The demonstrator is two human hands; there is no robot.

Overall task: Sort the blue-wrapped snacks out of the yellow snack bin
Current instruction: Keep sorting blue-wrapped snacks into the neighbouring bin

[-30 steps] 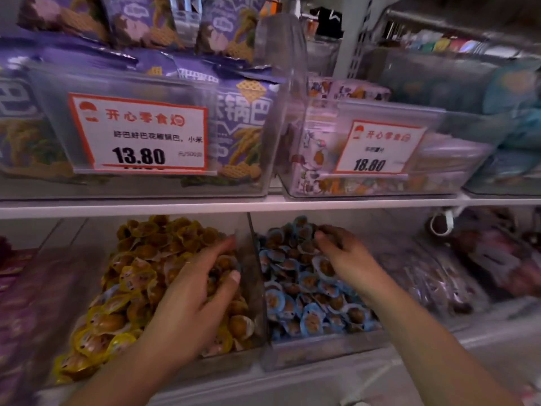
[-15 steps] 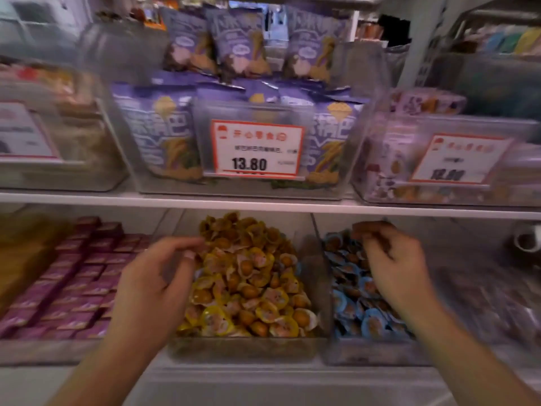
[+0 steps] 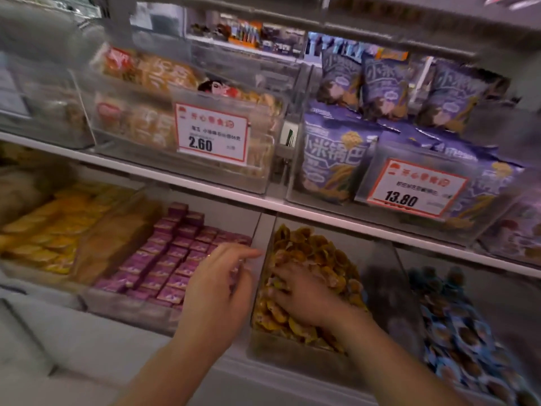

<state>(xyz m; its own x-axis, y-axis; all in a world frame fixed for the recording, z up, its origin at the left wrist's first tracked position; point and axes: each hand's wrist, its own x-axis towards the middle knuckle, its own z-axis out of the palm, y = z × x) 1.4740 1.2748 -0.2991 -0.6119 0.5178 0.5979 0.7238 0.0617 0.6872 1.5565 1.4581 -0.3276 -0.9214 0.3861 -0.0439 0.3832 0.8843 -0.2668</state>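
A clear bin of yellow-wrapped snacks [image 3: 319,253] sits on the lower shelf, centre right. My right hand [image 3: 301,291] lies palm down on the yellow pile, fingers dug in among the wrappers; whether it holds one is hidden. My left hand [image 3: 219,288] hovers left of that bin, over the purple boxes, fingers spread and holding nothing. The bin of blue-wrapped snacks [image 3: 468,341] stands to the right of the yellow bin. I see no blue wrapper in the yellow pile; the image is motion-blurred.
A bin of small purple boxes [image 3: 164,259] is left of the yellow bin, and yellow packets [image 3: 44,232] lie farther left. The upper shelf [image 3: 205,187] carries clear bins with price tags 2.60 [image 3: 212,133] and 13.80 [image 3: 415,186], with purple bags [image 3: 333,156] behind.
The view has swung left. My right hand left the blue bin and now rests in the yellow pile. My left hand moved out of the yellow bin to over the purple boxes.
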